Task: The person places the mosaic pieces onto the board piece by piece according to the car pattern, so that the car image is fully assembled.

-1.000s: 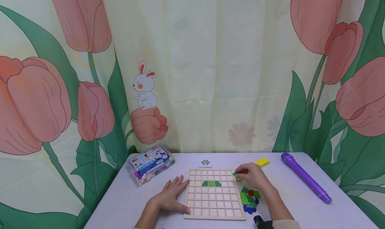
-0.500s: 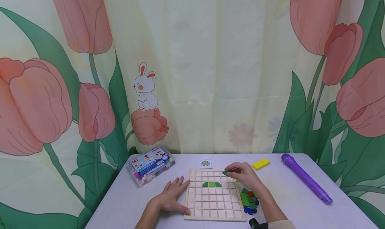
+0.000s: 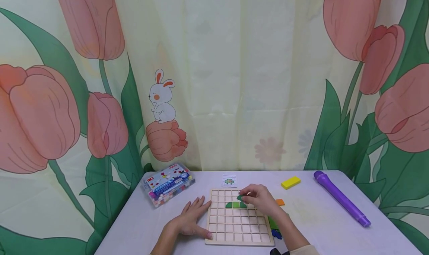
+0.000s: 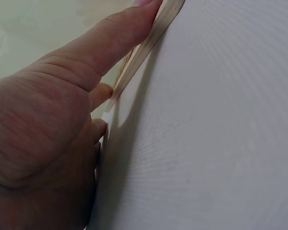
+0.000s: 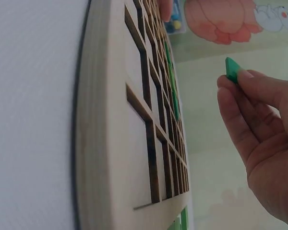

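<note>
A wooden grid board [image 3: 239,226] lies on the white table. My left hand [image 3: 190,220] rests along the board's left side, fingers spread and thumb on its near corner; the left wrist view shows this thumb over the wooden edge [image 4: 146,50]. Between thumb and fingers, my right hand [image 3: 260,200] pinches a small dark green tile [image 5: 232,69], held above the upper part of the board. Just below it in the head view, a row of green pieces [image 3: 236,205] sits in the grid, a lighter square between two darker curved ones.
Behind the board lies a small pattern card [image 3: 229,181]. A clear box of beads [image 3: 169,182] stands at left. To the right are a yellow block [image 3: 291,182], an orange piece [image 3: 280,202], blue pieces [image 3: 276,233] partly under my forearm, and a purple stick [image 3: 342,198].
My right hand has carried the green tile leftward from the board's right edge to above the row of green pieces. The left hand has stayed in place.
</note>
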`<state>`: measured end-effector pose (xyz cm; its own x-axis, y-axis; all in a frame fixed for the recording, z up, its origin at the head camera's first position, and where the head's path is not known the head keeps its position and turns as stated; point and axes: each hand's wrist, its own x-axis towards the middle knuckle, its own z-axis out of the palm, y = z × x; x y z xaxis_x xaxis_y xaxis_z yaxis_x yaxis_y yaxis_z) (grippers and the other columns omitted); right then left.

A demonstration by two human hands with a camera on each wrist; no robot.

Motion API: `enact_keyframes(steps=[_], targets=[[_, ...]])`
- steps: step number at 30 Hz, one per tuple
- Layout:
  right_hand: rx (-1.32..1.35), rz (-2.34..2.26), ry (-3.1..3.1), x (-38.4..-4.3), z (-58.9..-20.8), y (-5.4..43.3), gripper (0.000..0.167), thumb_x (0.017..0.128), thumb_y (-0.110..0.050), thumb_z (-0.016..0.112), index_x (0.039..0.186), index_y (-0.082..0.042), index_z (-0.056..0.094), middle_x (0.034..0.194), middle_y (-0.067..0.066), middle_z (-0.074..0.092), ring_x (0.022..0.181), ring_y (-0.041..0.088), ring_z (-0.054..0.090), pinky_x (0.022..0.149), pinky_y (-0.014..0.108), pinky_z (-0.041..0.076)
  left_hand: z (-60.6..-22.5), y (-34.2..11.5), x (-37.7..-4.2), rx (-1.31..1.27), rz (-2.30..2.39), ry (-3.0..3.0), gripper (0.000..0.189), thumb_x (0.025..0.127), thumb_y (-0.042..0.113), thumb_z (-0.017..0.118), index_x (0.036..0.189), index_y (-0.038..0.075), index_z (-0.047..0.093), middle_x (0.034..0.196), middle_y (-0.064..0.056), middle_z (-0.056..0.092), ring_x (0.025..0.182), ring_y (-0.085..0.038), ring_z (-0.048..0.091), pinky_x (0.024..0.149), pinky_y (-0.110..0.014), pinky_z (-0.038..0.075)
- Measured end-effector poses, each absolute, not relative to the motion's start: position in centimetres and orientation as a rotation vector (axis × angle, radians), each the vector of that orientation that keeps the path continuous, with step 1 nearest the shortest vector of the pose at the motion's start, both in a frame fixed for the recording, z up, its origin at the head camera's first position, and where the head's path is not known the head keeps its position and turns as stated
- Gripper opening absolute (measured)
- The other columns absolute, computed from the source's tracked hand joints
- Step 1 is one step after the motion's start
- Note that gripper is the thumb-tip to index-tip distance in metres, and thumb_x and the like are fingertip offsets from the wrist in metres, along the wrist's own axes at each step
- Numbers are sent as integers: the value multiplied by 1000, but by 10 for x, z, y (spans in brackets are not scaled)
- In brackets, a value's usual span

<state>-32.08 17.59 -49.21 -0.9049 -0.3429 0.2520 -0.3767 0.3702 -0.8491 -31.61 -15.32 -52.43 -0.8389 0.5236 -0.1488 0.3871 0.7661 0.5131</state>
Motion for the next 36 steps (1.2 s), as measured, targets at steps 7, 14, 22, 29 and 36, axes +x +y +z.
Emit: enact_keyframes(steps=[7, 14, 22, 29, 36], targets=[[726, 1541, -2585, -320, -494, 161, 15, 93, -8, 77, 108, -3, 78, 105, 9, 76, 83, 12, 70, 72, 21, 59, -524, -154, -317, 714, 686, 2680, 117, 72, 73, 82, 165, 25, 30, 175, -16, 15, 163, -39, 8, 127, -68, 3], [766, 1551, -2598, -319, -500, 140, 13, 93, -2, 74, 106, -2, 79, 104, 12, 77, 81, 12, 71, 70, 19, 57, -526, -154, -318, 732, 685, 2683, 117, 72, 73, 81, 166, 25, 29, 175, -16, 14, 163, -40, 7, 127, -68, 3], [773, 1414, -2722, -320, -506, 121, 14, 94, -8, 75, 107, -9, 80, 102, -4, 75, 89, 8, 65, 77, 21, 53, -526, -155, -319, 732, 689, 2682, 117, 72, 74, 81, 166, 26, 29, 175, -16, 14, 163, -40, 7, 127, -68, 3], [841, 1356, -2736, -320, -508, 111, 14, 93, -5, 75, 105, -9, 81, 100, -5, 77, 87, 4, 65, 78, 21, 53, -527, -157, -321, 761, 668, 2691, 116, 73, 74, 80, 166, 25, 29, 175, -17, 15, 162, -40, 9, 127, -68, 5], [842, 1347, -2776, -319, -509, 105, 14, 93, -3, 74, 102, -11, 81, 99, -4, 76, 84, 3, 64, 78, 20, 53, -526, -156, -319, 745, 676, 2681, 116, 73, 74, 80, 166, 26, 29, 175, -16, 15, 162, -39, 8, 127, -68, 5]])
